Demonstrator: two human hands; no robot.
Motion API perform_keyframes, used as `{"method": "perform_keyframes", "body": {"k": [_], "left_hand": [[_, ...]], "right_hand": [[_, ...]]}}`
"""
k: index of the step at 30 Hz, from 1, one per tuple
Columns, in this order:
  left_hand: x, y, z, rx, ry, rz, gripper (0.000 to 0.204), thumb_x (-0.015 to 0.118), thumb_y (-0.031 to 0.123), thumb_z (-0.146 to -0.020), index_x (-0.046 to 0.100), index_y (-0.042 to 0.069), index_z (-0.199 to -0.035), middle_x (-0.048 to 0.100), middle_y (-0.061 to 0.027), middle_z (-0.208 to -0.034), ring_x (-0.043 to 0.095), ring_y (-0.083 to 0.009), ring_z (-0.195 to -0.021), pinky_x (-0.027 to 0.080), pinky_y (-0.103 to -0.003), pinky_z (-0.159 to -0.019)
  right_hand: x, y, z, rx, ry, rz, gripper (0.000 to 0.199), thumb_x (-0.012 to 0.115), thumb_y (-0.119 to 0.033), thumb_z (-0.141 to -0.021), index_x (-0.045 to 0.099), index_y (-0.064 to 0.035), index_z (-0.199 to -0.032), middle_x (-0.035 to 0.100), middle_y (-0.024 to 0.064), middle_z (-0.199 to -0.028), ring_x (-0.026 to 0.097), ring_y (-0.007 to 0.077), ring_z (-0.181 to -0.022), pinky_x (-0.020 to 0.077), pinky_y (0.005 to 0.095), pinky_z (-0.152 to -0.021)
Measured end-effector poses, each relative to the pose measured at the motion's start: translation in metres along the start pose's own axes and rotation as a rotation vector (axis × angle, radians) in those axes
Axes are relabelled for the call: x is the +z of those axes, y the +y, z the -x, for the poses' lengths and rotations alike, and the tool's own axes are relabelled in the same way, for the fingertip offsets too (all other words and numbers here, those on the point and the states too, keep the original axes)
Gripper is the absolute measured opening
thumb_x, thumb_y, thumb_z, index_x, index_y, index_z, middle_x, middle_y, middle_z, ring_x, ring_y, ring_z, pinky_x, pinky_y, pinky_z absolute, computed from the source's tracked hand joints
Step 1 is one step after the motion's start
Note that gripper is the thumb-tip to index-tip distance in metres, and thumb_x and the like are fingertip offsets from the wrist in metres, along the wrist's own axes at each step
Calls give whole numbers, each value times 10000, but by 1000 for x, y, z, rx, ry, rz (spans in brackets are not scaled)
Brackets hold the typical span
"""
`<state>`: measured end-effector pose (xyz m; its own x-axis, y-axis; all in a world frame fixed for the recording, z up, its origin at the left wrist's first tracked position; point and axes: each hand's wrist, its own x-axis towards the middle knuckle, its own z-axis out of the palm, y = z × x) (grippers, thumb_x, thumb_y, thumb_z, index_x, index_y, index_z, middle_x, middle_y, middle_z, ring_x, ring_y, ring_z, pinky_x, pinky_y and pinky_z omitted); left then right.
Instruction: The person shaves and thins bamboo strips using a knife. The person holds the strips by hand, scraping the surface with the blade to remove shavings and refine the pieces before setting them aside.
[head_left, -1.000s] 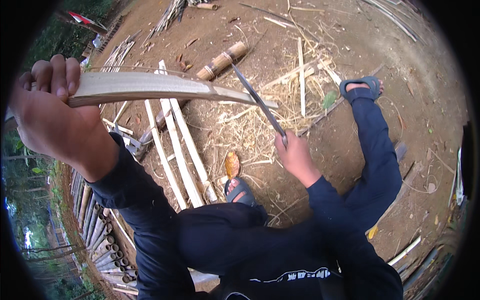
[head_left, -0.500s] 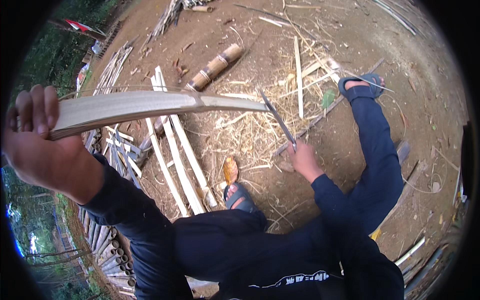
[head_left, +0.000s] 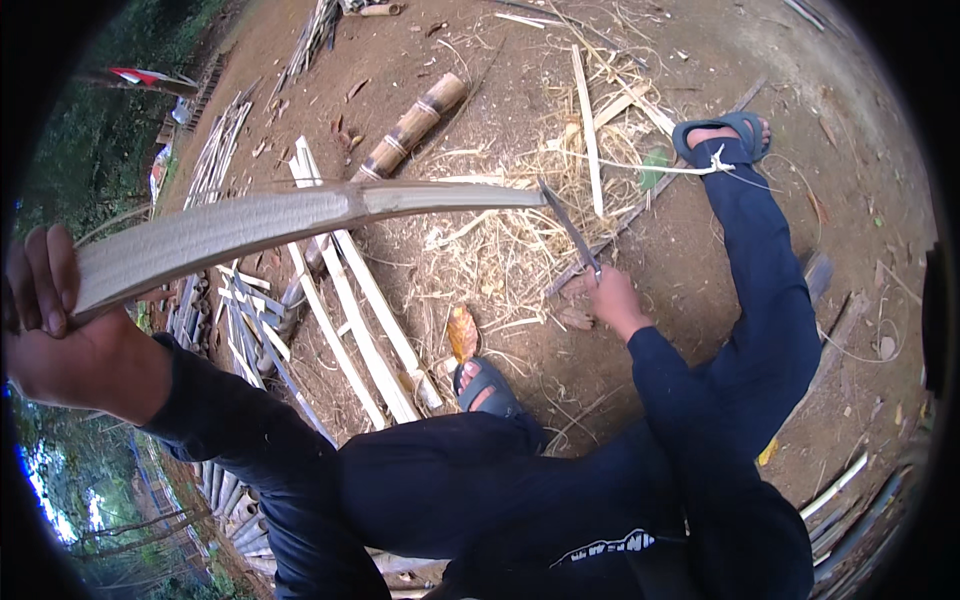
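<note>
My left hand [head_left: 55, 330] is closed around the near end of a long, pale bamboo strip [head_left: 290, 220], which reaches up and to the right across the view. My right hand [head_left: 608, 298] grips the handle of a long dark knife [head_left: 568, 228]. The blade's tip meets the far end of the strip, near its edge. Both arms wear dark blue sleeves. My legs in dark blue trousers spread out below, with sandalled feet [head_left: 722, 136] on the dirt.
Split bamboo slats [head_left: 350, 320] lie on the ground under the strip. A short bamboo log [head_left: 412, 126] lies beyond them. Shavings and straw [head_left: 520, 250] litter the dirt. More slats are stacked at the left [head_left: 215, 150] and lower right [head_left: 850, 500].
My left hand has dropped lower and to the left with the strip. The knife tip has moved further out along the strip to its far end.
</note>
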<state>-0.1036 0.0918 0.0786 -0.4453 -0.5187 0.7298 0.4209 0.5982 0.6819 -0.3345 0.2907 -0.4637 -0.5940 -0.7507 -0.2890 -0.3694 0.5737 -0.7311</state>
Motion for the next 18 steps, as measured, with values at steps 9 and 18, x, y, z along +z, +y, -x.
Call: {"method": "perform_keyframes", "body": {"k": [9,18], "left_hand": [[-16,-6,2,-10,-3,85,382,447,414,-1026,389,160,-747,322,36,-574,293,-57,-419,282,-223,-407],[4,-4,8,54,-124,118,481,442,554,-1012,444,101,-850,366,23,-663,369,-75,-492,369,-233,-469]], "right_hand": [[-43,-124,73,-320,-41,-213,308,582,-254,-982,584,20,-842,603,179,-605,635,358,-551,460,453,-513],[-81,-171,126,-589,13,-515,228,624,-185,-967,571,5,-853,545,110,-543,586,233,-458,417,359,-454]]}}
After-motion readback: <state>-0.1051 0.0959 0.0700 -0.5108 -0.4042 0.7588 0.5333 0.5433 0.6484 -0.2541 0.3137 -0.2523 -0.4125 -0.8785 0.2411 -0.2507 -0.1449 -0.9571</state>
